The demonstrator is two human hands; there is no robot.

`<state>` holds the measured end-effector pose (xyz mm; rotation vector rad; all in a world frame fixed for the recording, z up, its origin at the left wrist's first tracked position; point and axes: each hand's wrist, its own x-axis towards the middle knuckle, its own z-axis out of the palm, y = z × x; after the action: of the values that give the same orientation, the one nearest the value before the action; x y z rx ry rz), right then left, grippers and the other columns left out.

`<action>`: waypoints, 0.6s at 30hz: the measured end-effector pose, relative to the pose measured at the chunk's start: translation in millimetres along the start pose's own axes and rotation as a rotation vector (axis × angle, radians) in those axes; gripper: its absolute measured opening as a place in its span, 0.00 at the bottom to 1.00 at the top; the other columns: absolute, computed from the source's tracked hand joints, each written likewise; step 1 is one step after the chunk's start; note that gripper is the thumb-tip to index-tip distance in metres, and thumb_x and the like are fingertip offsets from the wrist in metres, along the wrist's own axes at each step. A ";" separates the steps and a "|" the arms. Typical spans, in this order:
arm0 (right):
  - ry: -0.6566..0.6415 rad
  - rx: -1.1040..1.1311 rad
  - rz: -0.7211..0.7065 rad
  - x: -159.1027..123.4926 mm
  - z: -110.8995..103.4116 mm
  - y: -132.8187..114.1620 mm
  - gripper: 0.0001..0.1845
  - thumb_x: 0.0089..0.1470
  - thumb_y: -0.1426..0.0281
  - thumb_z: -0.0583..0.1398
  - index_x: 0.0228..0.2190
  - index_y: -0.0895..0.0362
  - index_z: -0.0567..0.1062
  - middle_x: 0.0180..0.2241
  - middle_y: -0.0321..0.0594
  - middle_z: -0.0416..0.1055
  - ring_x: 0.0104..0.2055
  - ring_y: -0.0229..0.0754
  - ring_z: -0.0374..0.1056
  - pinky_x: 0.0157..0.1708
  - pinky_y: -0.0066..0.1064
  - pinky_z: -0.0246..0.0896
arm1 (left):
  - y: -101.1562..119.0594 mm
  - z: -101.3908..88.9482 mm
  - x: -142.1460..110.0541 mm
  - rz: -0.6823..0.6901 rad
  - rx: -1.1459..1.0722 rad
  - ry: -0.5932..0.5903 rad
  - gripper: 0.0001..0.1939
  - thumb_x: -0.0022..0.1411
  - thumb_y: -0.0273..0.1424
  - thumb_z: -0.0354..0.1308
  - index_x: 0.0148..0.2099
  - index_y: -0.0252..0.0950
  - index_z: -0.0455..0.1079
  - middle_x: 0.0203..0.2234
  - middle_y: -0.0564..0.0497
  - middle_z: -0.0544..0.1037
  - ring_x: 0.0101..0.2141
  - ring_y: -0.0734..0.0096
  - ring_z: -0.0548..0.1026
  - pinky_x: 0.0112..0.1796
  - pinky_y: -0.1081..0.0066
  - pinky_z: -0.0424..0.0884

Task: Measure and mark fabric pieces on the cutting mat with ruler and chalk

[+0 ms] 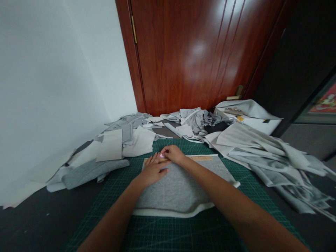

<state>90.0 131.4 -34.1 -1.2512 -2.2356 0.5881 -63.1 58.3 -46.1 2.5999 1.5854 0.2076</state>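
1. Two bare hands work at the far edge of a grey fabric piece (pixel 178 189) that lies flat on a green cutting mat (pixel 162 234) on the dark bench (pixel 31 217).
2. The left hand (pixel 153 171) lies palm down on the fabric, its fingers (pixel 151 161) stretched out flat and together, gripping nothing, the tips touching a wooden ruler (pixel 201 158).
3. The right hand (pixel 173 154) sits just beyond and touching the left, its fingers (pixel 164 154) curled down and pinched at the ruler's left end; whether they hold a small tool cannot be told.
4. The ruler lies along the fabric's far edge and runs out to the right of both hands.
5. A white layer (pixel 168 212) shows under the fabric's near edge, on the wrist side of the hands.
6. To the left of the fingers, grey and white fabric scraps (pixel 105 154) are heaped against a white wall (pixel 52 87).
7. To the right of the fingers lies a pile of pale sheets and strips (pixel 262 154).
8. Beyond the fingers, more scraps (pixel 199 120) lie at the foot of a red-brown wooden door (pixel 196 52).
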 end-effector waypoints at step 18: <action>-0.143 -0.138 -0.169 2.7 -20.9 -3.9 0.09 0.50 0.78 0.61 0.31 0.56 0.80 0.31 0.37 0.77 0.33 0.38 0.70 0.32 0.24 0.56 | -0.2 -1.5 1.4 0.003 0.032 -0.019 0.23 0.66 0.40 0.50 0.63 0.54 0.58 0.65 0.50 0.54 0.64 0.51 0.49 0.59 0.50 0.48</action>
<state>99.1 134.4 -15.0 -1.1007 -2.5088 0.4788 -62.9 59.6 -44.5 2.6202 1.5917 0.1584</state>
